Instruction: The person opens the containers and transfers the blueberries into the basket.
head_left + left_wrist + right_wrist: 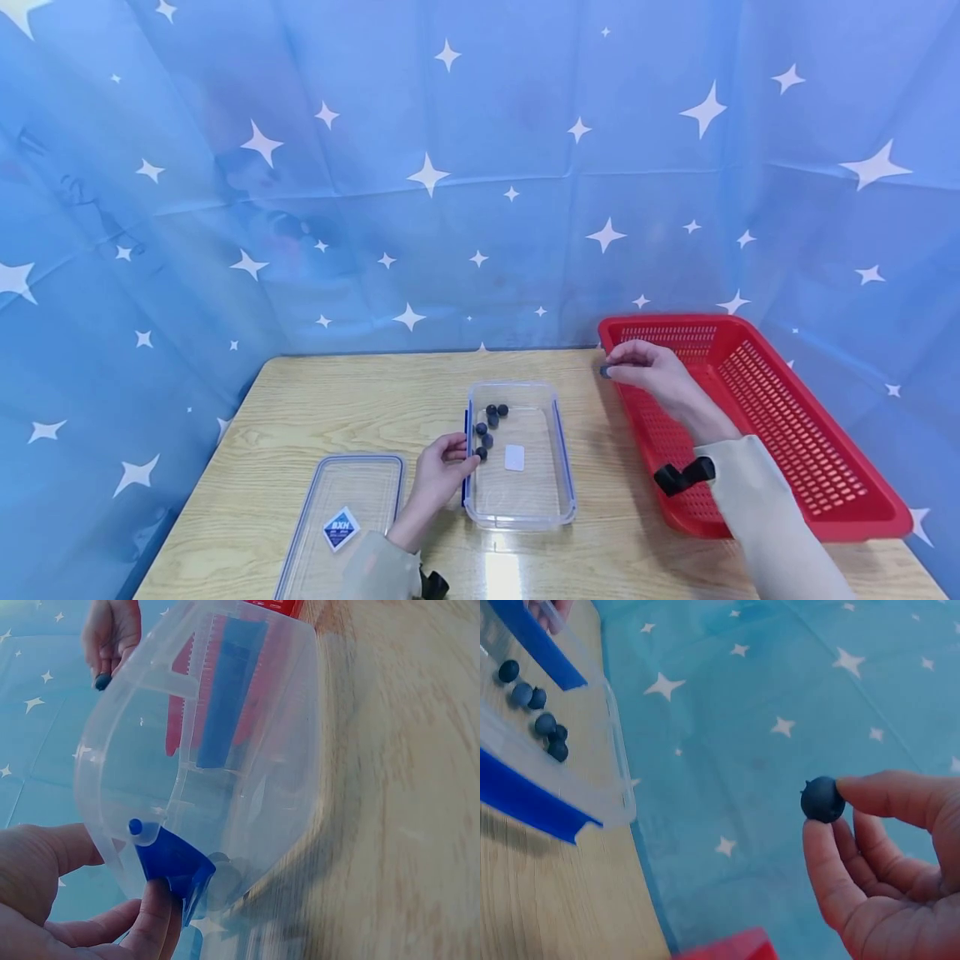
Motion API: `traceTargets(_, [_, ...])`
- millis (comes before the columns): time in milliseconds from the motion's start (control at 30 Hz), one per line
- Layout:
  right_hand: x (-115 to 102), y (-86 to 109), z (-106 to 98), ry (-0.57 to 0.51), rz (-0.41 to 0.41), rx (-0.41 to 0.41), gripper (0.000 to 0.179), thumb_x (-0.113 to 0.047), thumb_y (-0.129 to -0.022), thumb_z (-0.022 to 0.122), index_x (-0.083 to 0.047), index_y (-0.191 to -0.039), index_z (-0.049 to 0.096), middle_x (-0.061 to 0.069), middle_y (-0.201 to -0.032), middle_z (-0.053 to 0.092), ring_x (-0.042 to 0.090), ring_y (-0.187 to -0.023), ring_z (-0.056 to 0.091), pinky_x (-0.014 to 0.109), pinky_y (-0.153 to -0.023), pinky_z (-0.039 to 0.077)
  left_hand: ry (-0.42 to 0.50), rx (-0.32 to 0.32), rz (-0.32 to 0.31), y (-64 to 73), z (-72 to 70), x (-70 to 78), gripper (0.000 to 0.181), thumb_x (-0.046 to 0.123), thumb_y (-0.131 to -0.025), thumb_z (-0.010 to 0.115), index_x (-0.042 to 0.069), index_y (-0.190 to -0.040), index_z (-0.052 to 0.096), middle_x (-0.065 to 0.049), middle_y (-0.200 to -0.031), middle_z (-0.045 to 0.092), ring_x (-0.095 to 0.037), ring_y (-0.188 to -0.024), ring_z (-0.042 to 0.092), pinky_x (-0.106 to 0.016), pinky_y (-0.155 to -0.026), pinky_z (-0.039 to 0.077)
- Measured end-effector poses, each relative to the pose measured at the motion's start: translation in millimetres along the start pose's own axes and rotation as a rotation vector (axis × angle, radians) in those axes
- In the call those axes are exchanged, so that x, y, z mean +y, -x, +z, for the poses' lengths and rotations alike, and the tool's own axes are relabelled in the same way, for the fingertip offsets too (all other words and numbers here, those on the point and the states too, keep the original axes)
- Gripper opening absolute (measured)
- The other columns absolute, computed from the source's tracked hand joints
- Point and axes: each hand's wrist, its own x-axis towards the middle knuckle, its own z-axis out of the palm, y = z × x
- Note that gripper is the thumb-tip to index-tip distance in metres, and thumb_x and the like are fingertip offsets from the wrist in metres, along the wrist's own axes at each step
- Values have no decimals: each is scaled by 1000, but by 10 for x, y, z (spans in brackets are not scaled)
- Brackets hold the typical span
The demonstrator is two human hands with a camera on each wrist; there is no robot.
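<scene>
A light wood-grain counter (352, 404) has a rounded far left corner. Flat on its near left part lies a clear, blue-edged lid (360, 490) bearing a diamond-shaped blue-and-white sticker (341, 529) marked BXH. Beyond the far edge and along both left and right sides hangs a creased blue curtain (360, 225) printed with white four-pointed stars (428, 175).

Plastics on your wood-grained surface (360, 392)
Your berry (823, 801) looks matt; the box (525, 498), clear glossy plastic; the basket (783, 417) at the right edge, smooth plastic.
</scene>
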Motion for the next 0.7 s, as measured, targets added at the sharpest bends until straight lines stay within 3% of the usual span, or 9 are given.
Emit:
traceTargets(133, [89, 50, -135, -48, -36, 7, 31, -18, -88, 66, 2, -109, 54, 0, -98, 62, 11, -89, 58, 23, -78, 52, 13, -2, -1, -2, -3, -17, 36, -5, -78, 69, -18, -109, 55, -25, -93, 62, -34, -88, 61, -29, -74, 56])
traceTargets(233, [159, 72, -236, -145, -70, 0, 25, -12, -88, 65, 1, -106, 55, -5, -95, 63, 8, -87, 59, 21, -74, 52, 4, -3, -1, 0, -6, -13, 37, -4, -77, 70, -17, -109, 55, -24, -93, 63, -31, -87, 61, -24, -73, 55])
traceTargets(433, [273, 92, -418, -390, -129, -67, 14, 1, -90, 59, -2, -103, 56, -3, -97, 63, 7, -86, 61, 18, -74, 52, -4, 1, -7, 3, -7, -1, 38, -1, -77, 71, -15, -109, 56, -21, -93, 63, -29, -87, 61, -23, -74, 55])
traceTargets(700, [593, 27, -594, -497, -107, -70, 14, 7, -91, 53, -2, -101, 57, 0, -97, 64, 9, -87, 63, 22, -79, 54, -5, -9, -19, -4, -5, 13, 38, -2, -77, 70, -15, -110, 56, -19, -94, 63, -28, -88, 61, -22, -74, 55])
